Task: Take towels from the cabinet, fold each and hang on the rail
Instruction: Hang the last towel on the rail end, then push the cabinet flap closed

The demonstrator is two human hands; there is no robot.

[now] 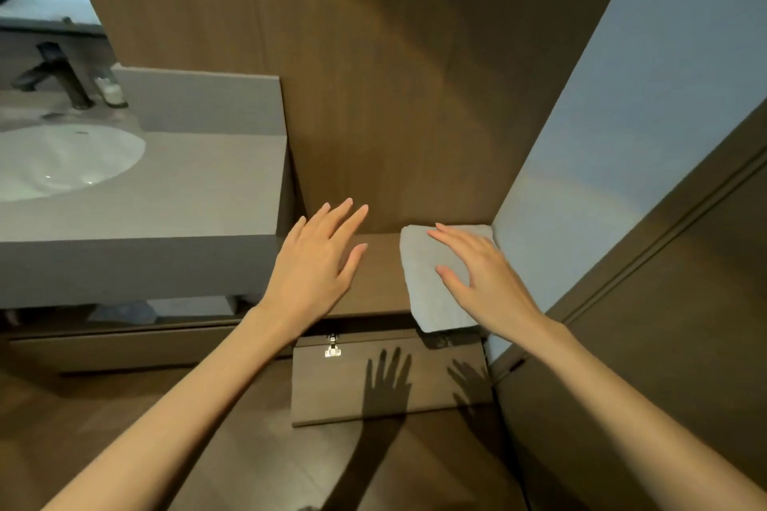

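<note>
Towel (431, 286) folded, long axis front-to-back on shelf (379, 274).

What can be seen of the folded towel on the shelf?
The towel is pale grey-white, soft-looking cloth, folded into an oblong. It lies flat at the right end of the wooden shelf, beside the pale wall, its near end jutting slightly over the shelf's front edge. The right hand is spread open over it; whether it touches the towel is unclear.

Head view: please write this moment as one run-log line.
stage: reach | left hand: open, over shelf | right hand: open, over folded towel | rail: not in view
</note>
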